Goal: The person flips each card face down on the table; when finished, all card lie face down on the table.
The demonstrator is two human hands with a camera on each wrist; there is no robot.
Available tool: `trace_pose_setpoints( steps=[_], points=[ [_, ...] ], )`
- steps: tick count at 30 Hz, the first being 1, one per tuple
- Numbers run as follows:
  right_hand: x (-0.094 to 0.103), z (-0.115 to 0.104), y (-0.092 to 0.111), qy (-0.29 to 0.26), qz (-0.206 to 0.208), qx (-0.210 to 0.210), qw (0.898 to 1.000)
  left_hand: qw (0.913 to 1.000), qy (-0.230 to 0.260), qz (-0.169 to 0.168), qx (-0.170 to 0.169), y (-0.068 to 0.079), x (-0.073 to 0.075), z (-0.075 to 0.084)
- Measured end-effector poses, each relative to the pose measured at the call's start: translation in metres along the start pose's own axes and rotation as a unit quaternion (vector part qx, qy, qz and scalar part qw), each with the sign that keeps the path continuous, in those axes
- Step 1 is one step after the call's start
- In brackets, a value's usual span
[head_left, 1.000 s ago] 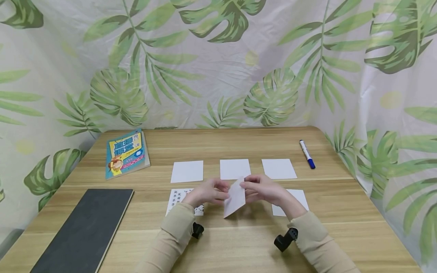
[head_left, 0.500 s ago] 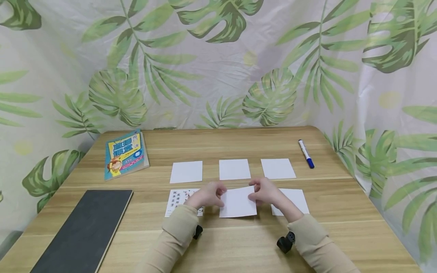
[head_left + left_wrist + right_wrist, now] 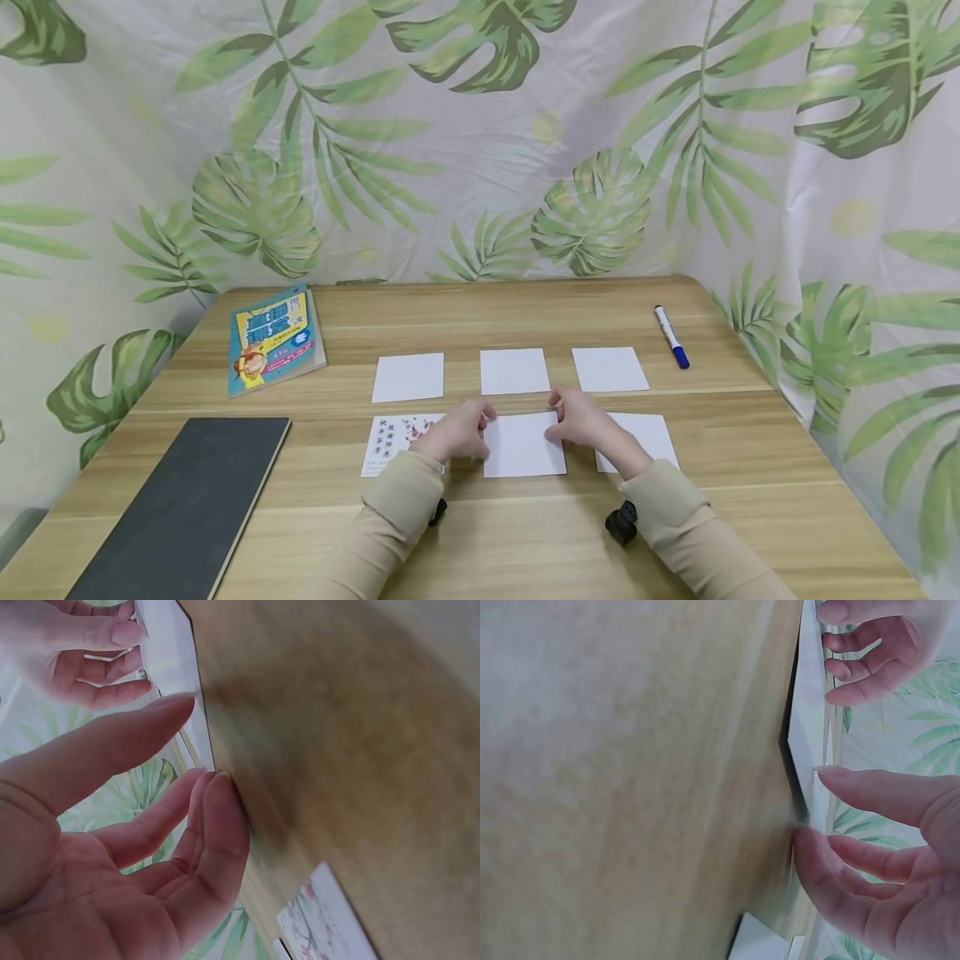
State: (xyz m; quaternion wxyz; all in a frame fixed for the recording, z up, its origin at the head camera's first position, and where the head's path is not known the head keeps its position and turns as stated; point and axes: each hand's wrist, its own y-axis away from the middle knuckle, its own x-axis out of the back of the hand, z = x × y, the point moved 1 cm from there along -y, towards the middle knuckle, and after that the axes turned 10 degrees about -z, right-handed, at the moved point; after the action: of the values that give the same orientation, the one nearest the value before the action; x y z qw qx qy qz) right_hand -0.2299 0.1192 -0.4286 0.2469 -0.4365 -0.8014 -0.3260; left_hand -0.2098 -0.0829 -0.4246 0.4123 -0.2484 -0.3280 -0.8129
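In the head view, a blank white card lies level on the table in the middle of the near row. At its left edge is my left hand, fingers softly bent and thumb apart from them. My right hand is at the opposite edge, its thumb tip on the card's margin. In the right wrist view, a gap separates that thumb from the fingers beside the card. A printed card with Chinese characters and red blossoms lies partly under the left hand and wrist. Another white card is partly behind the right wrist.
Three white cards form the far row: left, middle and right. A blue-capped marker lies at the back right. On the left are a colourful book and a dark board-like rectangle.
The white card was tilted up between both hands, then turned to face upward and lowered into the row's middle place. Both hands came down with it, and the left thumb and fingers have loosened.
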Motion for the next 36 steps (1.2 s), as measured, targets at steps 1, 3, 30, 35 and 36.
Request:
trace_pose_setpoints(
  steps=[1, 3, 30, 35, 36],
  points=[
    [0.0, -0.001, 0.0, 0.007, 0.003, 0.002, 1.0, 1.0, -0.002, 0.0, 0.001, 0.0, 0.0, 0.0],
    [0.001, -0.003, 0.0, 0.022, 0.007, 0.008, 1.0, 1.0, -0.005, 0.0, 0.001, 0.0, 0.0, 0.001],
    [0.008, -0.034, -0.001, 0.084, -0.016, 0.056, 0.995, 0.9972, 0.012, 0.074, 0.002, 0.061, 0.07, -0.04],
    [0.003, -0.054, -0.009, 0.088, -0.033, 0.065, 0.993, 0.9966, 0.017, 0.077, 0.024, 0.078, 0.086, -0.057],
    [0.002, -0.059, -0.011, 0.083, -0.038, 0.068, 0.993, 0.9963, 0.014, 0.079, 0.03, 0.081, 0.088, -0.06]
  ],
)
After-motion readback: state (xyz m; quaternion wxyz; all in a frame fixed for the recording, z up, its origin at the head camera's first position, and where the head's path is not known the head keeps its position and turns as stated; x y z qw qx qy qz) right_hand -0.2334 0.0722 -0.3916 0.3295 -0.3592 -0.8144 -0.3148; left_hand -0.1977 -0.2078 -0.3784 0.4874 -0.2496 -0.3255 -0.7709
